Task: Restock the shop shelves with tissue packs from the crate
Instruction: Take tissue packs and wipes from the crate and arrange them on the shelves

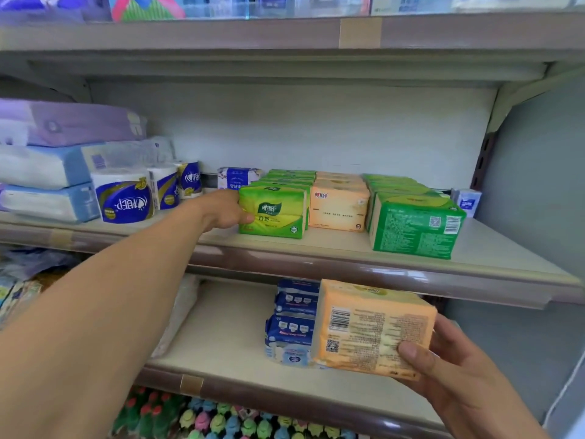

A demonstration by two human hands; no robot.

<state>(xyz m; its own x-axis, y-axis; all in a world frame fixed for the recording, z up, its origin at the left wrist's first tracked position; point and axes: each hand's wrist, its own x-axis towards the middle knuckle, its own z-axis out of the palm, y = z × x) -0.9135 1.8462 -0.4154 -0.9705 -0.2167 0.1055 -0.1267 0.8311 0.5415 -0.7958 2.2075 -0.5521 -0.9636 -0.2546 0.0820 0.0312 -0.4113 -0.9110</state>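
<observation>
An orange pack is grasped by the right hand in front of the lower shelf. The left hand is pressed against the side of a green pack on the middle shelf; whether its grip is closed cannot be told. Orange packs stand just beside.

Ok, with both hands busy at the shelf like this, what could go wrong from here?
The left hand presses the side of the front green tissue pack; a harder push could skew it into the orange row. The right hand holds the orange tissue pack only at one corner, so it might slip.
</observation>
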